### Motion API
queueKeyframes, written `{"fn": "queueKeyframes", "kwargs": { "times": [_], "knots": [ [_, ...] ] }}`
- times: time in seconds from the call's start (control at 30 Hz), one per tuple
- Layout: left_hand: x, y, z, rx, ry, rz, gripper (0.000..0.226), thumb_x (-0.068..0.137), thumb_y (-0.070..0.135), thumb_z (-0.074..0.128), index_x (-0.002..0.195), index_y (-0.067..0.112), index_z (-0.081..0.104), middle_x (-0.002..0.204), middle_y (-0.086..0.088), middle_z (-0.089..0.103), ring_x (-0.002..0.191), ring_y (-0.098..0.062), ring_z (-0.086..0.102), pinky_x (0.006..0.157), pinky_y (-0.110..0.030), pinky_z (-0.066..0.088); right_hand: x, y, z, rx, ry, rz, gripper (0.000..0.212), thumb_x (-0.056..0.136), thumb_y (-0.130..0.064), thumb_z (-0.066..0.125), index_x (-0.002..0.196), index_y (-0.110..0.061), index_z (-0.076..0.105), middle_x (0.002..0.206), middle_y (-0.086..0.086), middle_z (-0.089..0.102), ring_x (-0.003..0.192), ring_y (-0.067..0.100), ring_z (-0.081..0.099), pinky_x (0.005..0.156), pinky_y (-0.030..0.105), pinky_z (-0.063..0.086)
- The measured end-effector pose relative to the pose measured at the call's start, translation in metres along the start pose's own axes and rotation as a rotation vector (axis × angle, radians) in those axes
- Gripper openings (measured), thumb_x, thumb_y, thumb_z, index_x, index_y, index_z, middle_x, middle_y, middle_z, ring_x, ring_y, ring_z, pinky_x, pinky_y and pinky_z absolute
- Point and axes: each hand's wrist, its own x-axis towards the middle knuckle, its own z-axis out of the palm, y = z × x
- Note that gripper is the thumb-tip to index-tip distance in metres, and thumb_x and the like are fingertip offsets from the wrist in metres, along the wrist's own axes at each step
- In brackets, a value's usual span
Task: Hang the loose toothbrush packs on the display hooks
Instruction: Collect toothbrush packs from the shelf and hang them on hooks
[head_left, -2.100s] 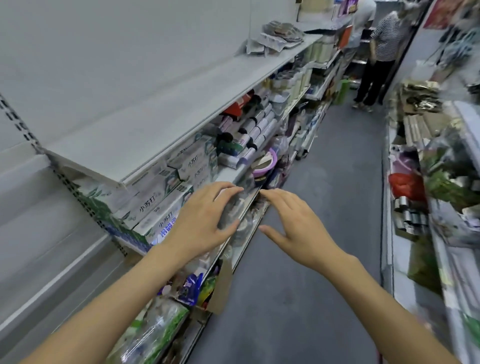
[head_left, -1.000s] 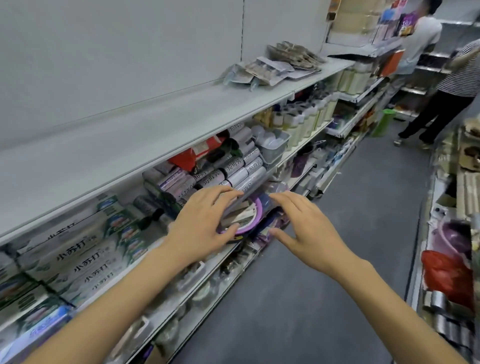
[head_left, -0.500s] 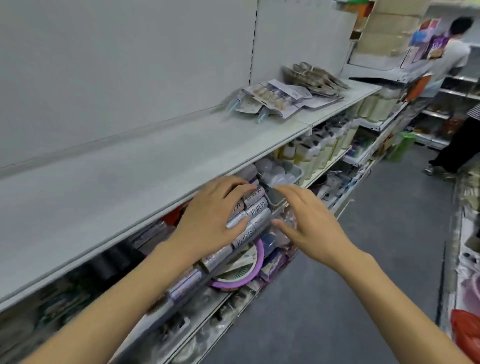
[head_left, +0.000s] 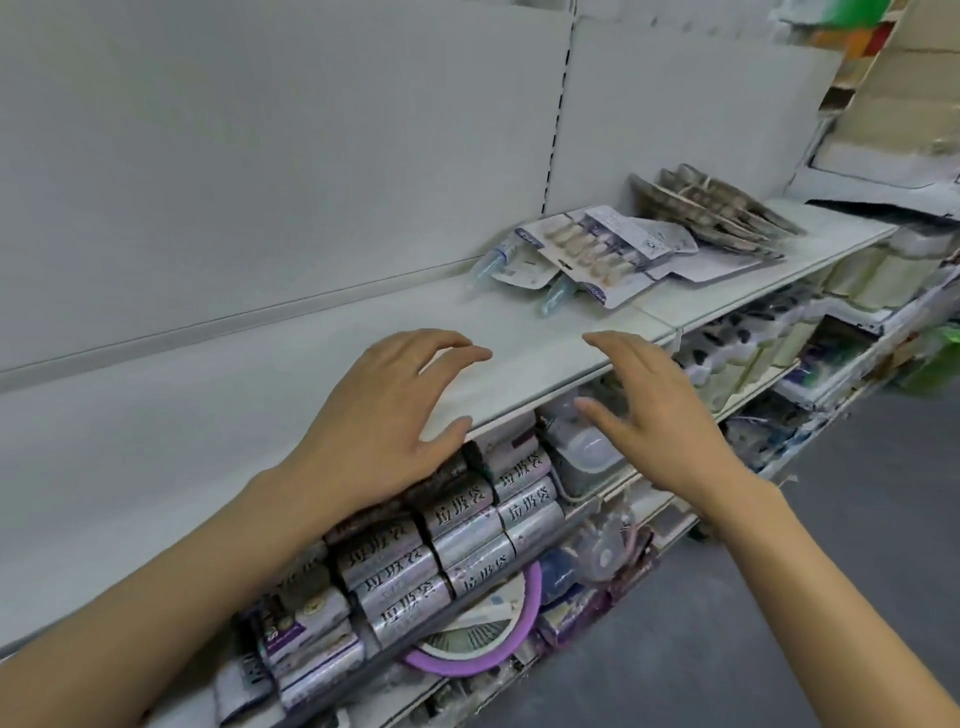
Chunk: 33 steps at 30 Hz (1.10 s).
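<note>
Loose toothbrush packs (head_left: 597, 252) lie in a heap on a white shelf (head_left: 260, 405), up and to the right of my hands. A second, darker stack of packs (head_left: 711, 208) lies farther right on the same shelf. My left hand (head_left: 384, 415) hovers at the shelf's front edge, fingers relaxed and spread, holding nothing. To its right my right hand (head_left: 660, 415) is likewise empty, fingers straight. Both hands are well short of the packs. No display hooks are visible on the plain white back panel (head_left: 311, 130).
Below the shelf lie rolls of silver-wrapped bags (head_left: 457, 540), a purple-rimmed round item (head_left: 483, 644) and clear plastic containers (head_left: 587, 447). White bottles (head_left: 737, 358) fill the lower shelf farther right. The grey aisle floor (head_left: 779, 597) lies to my right.
My view has swung up and along the shelving, bringing the toothbrush packs closer. Both hands have risen from the lower shelf goods to the upper shelf's edge, still empty.
</note>
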Motion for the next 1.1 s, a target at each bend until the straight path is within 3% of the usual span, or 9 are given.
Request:
{"fn": "queueKeyframes", "kwargs": {
  "times": [0.27, 0.5, 0.63, 0.7, 0.8, 0.93, 1.1],
  "knots": [
    [0.094, -0.004, 0.031, 0.067, 0.044, -0.291, 0.053, 0.093, 0.043, 0.057, 0.143, 0.034, 0.043, 0.143, 0.011, 0.046, 0.125, -0.018, 0.05, 0.102, -0.039, 0.044, 0.103, 0.111, -0.008, 0.064, 0.008, -0.184, 0.054, 0.096, -0.03, 0.064, 0.145, -0.015, 0.046, 0.146, 0.004, 0.05, 0.133, 0.026, 0.044, 0.108, 0.039, 0.037],
    [0.19, -0.01, 0.06, 0.077, 0.08, -0.532, 0.056, 0.093, 0.042, 0.06, 0.145, 0.033, 0.043, 0.146, 0.01, 0.045, 0.124, -0.02, 0.052, 0.098, -0.038, 0.045, 0.229, 0.183, -0.025, 0.059, -0.211, -0.232, 0.051, 0.098, -0.012, 0.059, 0.147, -0.017, 0.045, 0.147, 0.005, 0.05, 0.134, 0.025, 0.044, 0.098, 0.023, 0.03],
    [0.224, -0.024, 0.085, 0.117, -0.01, -0.653, 0.06, 0.096, 0.043, 0.056, 0.151, 0.027, 0.037, 0.152, 0.005, 0.041, 0.128, -0.025, 0.051, 0.099, -0.039, 0.044, 0.283, 0.193, -0.02, 0.084, -0.36, -0.196, 0.054, 0.099, -0.012, 0.058, 0.15, -0.019, 0.041, 0.152, 0.006, 0.046, 0.135, 0.027, 0.045, 0.102, 0.031, 0.037],
    [0.233, -0.031, 0.097, 0.101, -0.068, -0.713, 0.06, 0.099, 0.042, 0.054, 0.153, 0.025, 0.034, 0.154, 0.002, 0.039, 0.129, -0.027, 0.05, 0.1, -0.039, 0.043, 0.304, 0.193, -0.011, 0.069, -0.431, -0.222, 0.057, 0.098, -0.017, 0.061, 0.15, -0.022, 0.041, 0.152, 0.005, 0.046, 0.132, 0.026, 0.048, 0.098, 0.028, 0.037],
    [0.235, -0.041, 0.112, 0.072, -0.116, -0.746, 0.053, 0.103, 0.035, 0.049, 0.153, 0.023, 0.035, 0.152, -0.002, 0.043, 0.128, -0.029, 0.052, 0.1, -0.039, 0.044, 0.326, 0.19, 0.005, 0.078, -0.54, -0.252, 0.063, 0.095, -0.019, 0.065, 0.151, -0.028, 0.039, 0.153, 0.0, 0.044, 0.132, 0.021, 0.048, 0.108, 0.032, 0.038],
    [0.227, -0.042, 0.112, 0.055, -0.056, -0.736, 0.046, 0.105, 0.025, 0.047, 0.15, 0.022, 0.04, 0.143, -0.004, 0.051, 0.123, -0.03, 0.055, 0.097, -0.037, 0.044, 0.344, 0.186, 0.012, 0.136, -0.58, -0.261, 0.064, 0.091, -0.013, 0.071, 0.148, -0.024, 0.045, 0.145, 0.001, 0.046, 0.114, 0.015, 0.047, 0.096, 0.027, 0.038],
    [0.211, -0.037, 0.09, 0.079, 0.015, -0.76, 0.046, 0.105, 0.023, 0.047, 0.151, 0.021, 0.04, 0.135, -0.006, 0.053, 0.116, -0.029, 0.055, 0.09, -0.037, 0.044, 0.352, 0.182, -0.008, 0.182, -0.562, -0.336, 0.069, 0.084, -0.017, 0.079, 0.145, -0.022, 0.047, 0.131, -0.004, 0.046, 0.112, 0.019, 0.051, 0.09, 0.028, 0.038]
  ]
}}
